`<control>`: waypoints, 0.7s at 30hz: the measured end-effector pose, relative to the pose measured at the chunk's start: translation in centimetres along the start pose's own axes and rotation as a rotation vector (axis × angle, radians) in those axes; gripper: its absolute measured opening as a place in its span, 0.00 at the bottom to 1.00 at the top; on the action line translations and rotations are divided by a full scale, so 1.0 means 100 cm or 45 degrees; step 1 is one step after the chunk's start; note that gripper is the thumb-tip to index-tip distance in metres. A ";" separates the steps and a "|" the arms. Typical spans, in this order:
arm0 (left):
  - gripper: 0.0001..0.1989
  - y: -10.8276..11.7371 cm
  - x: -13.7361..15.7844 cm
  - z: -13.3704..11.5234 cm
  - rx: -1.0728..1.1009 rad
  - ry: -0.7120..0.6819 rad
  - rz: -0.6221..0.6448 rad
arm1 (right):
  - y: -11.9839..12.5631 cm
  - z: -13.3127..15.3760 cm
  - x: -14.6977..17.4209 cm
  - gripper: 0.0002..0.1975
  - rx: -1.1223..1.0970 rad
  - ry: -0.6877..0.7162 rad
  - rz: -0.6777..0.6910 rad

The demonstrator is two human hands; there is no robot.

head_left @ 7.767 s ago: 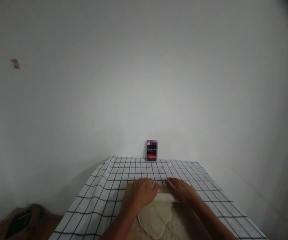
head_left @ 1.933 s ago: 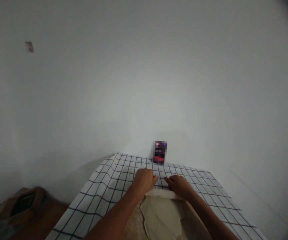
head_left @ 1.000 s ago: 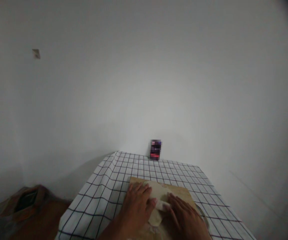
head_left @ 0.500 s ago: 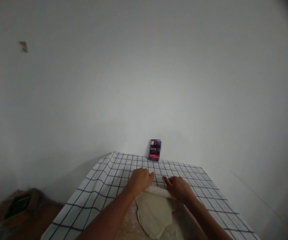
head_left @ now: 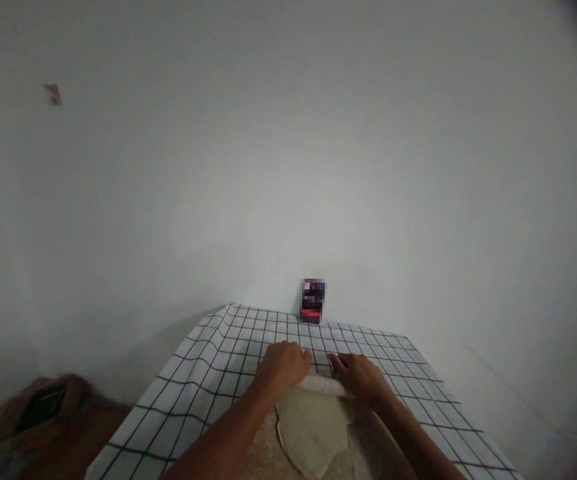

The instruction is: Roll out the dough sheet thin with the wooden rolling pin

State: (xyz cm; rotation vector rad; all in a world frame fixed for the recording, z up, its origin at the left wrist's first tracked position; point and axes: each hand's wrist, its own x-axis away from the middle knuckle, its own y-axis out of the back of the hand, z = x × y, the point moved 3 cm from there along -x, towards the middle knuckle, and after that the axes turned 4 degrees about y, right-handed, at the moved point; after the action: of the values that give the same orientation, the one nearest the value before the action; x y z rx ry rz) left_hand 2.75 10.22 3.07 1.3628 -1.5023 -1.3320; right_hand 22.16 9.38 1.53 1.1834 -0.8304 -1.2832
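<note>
A pale rolling pin (head_left: 322, 385) lies crosswise over the far edge of a flat sheet of dough (head_left: 313, 427). My left hand (head_left: 285, 363) is closed over the pin's left end, with the thumb toward the middle. Over the right end my right hand (head_left: 361, 377) is closed in the same way, its thumb pointing inward. Both ends of the pin are hidden under the hands. The dough has an uneven outline and rests on a floured board (head_left: 263, 453), partly covered by my forearms.
A white tablecloth with dark grid lines (head_left: 178, 387) covers the table. At its far edge a blurred-out dark upright object (head_left: 312, 301) leans by the white wall (head_left: 288, 167). An open cardboard box (head_left: 43, 410) sits low at the left.
The view has shifted slightly, so most things appear a little further right. My left hand sits slightly lower in the picture. Both hands keep hold of the rolling pin.
</note>
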 end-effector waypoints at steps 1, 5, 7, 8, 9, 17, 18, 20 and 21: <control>0.27 0.000 0.006 0.000 -0.011 -0.007 -0.029 | -0.001 0.002 0.008 0.28 0.012 0.011 -0.008; 0.22 0.000 0.038 -0.004 -0.052 -0.100 -0.214 | -0.007 0.012 0.046 0.17 0.239 0.218 -0.113; 0.20 0.001 0.059 -0.007 -0.033 -0.153 -0.277 | -0.013 0.017 0.067 0.18 0.329 0.354 -0.208; 0.20 0.002 0.070 -0.008 -0.015 -0.174 -0.301 | -0.016 0.018 0.077 0.20 0.320 0.385 -0.258; 0.20 0.003 0.080 -0.009 0.006 -0.191 -0.319 | -0.018 0.019 0.086 0.21 0.290 0.393 -0.302; 0.26 -0.001 0.141 0.002 0.120 -0.330 -0.160 | -0.052 -0.005 0.133 0.24 0.155 0.392 -0.336; 0.27 -0.001 0.144 0.003 0.125 -0.352 -0.125 | -0.055 -0.009 0.136 0.25 0.160 0.378 -0.337; 0.27 0.000 0.145 0.005 0.132 -0.367 -0.079 | -0.058 -0.011 0.138 0.27 0.174 0.345 -0.363; 0.26 0.001 0.144 0.005 0.136 -0.361 -0.072 | -0.056 -0.010 0.138 0.28 0.181 0.332 -0.372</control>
State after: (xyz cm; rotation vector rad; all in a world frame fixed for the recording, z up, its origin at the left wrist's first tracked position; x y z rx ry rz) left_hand -0.68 -3.63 1.15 1.3325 -1.7550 -1.5521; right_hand 23.73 -3.34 -6.14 1.5929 -0.5781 -1.2813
